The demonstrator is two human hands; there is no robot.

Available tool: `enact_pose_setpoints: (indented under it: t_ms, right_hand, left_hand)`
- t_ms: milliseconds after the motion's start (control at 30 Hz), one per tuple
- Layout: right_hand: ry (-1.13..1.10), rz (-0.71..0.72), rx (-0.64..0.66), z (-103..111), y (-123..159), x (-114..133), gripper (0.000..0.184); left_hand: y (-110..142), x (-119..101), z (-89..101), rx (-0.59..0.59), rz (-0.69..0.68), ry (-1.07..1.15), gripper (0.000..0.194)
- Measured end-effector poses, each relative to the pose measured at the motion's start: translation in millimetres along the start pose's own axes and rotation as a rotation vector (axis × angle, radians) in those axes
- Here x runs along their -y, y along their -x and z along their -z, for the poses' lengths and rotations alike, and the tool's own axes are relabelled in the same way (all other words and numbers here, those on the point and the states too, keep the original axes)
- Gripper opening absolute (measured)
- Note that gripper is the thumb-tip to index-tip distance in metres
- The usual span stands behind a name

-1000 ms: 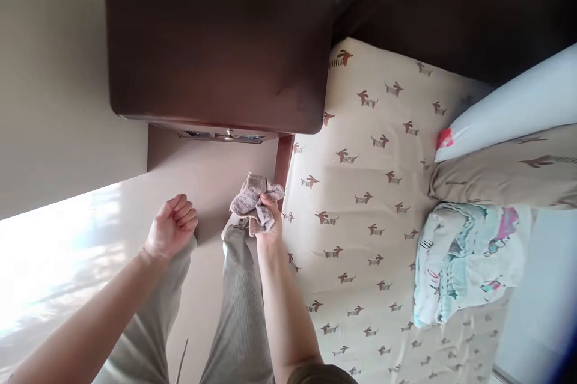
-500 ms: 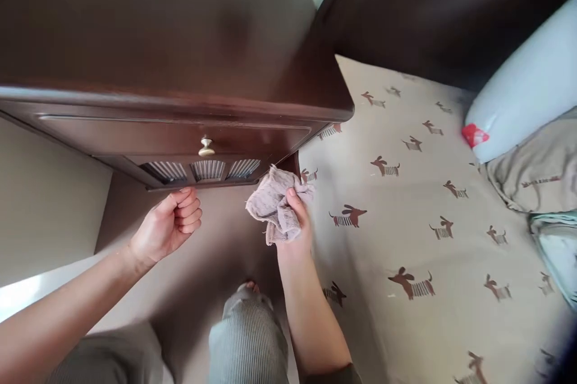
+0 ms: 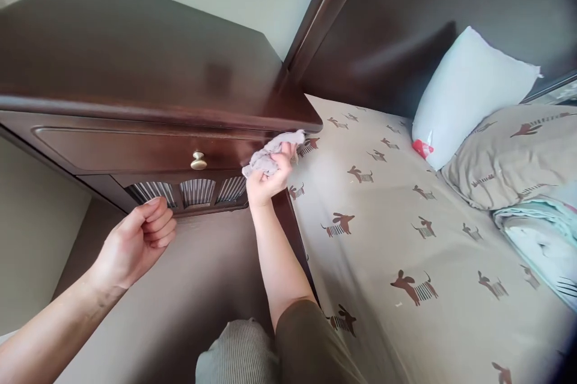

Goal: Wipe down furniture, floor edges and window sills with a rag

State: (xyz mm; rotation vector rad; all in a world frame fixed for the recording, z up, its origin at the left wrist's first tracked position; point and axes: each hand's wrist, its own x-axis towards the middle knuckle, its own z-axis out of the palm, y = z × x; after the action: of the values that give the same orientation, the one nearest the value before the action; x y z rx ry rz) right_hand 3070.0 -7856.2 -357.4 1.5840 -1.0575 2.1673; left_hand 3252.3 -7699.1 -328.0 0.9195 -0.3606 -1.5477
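Observation:
A crumpled pale pinkish-grey cloth point(image 3: 265, 160) is gripped in my right hand point(image 3: 273, 178). It lies against the right end of the drawer front point(image 3: 135, 149), just under the overhanging top of a dark brown wooden nightstand point(image 3: 171, 47). My left hand point(image 3: 137, 243) is curled into a fist in front of the nightstand's lower left part, touching nothing that I can see; the inside of the fist is hidden. A round brass-coloured knob point(image 3: 198, 161) sits in the middle of the drawer front, between my two hands.
Right beside the nightstand is a bed with a beige dachshund-print sheet point(image 3: 383, 234). On it lie a white pillow point(image 3: 469, 89), a beige patterned pillow point(image 3: 509, 149) and folded mint-edged bedding point(image 3: 541, 234). A dark headboard point(image 3: 406, 23) rises behind. Below is a brown floor point(image 3: 202, 276).
My right hand has carried the cloth up and forward from in front of the nightstand to its drawer front's right end. My left fist has shifted slightly left. The view has tilted up.

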Motion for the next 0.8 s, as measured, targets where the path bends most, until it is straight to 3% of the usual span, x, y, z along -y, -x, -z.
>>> enact_pose_setpoints:
  t_ms: [67,167,233,300,367,467,533,633,800]
  right_hand:
    - [-0.022,0.163,0.071,-14,5,11,0.021]
    - [-0.098,0.377,0.27,-27,5,49,0.023]
    - [-0.105,0.437,0.427,-29,-2,70,0.023]
    - [-0.088,0.459,0.52,-24,-12,72,0.024]
    - [-0.09,0.468,0.475,-12,-20,55,0.027]
    - [-0.058,0.382,0.227,11,-25,13,0.025]
    - [-0.013,0.284,0.129,22,-23,-8,0.021]
    - [-0.018,0.171,0.171,31,-19,-19,0.025]
    - [-0.063,0.116,0.229,34,-19,-11,0.033]
  left_hand:
    - [-1,-1,10.6,-0.041,-0.007,-0.003,0.042]
    - [-4,-2,20.9,-0.108,-0.006,-0.01,0.04]
    - [-5,-3,19.1,-0.138,-0.007,-0.006,0.04]
    - [-6,-5,8.9,-0.134,-0.007,0.008,0.04]
    - [-10,-6,-7.5,-0.088,-0.002,0.019,0.041]
    - [-19,-5,-34.2,0.025,-0.002,0.015,0.042]
    - [-26,-4,-47.6,0.097,-0.016,0.018,0.042]
    - [-34,-4,-57.7,0.188,-0.051,0.06,0.04]
    - [-41,-6,-61.1,0.298,-0.023,0.124,0.04]
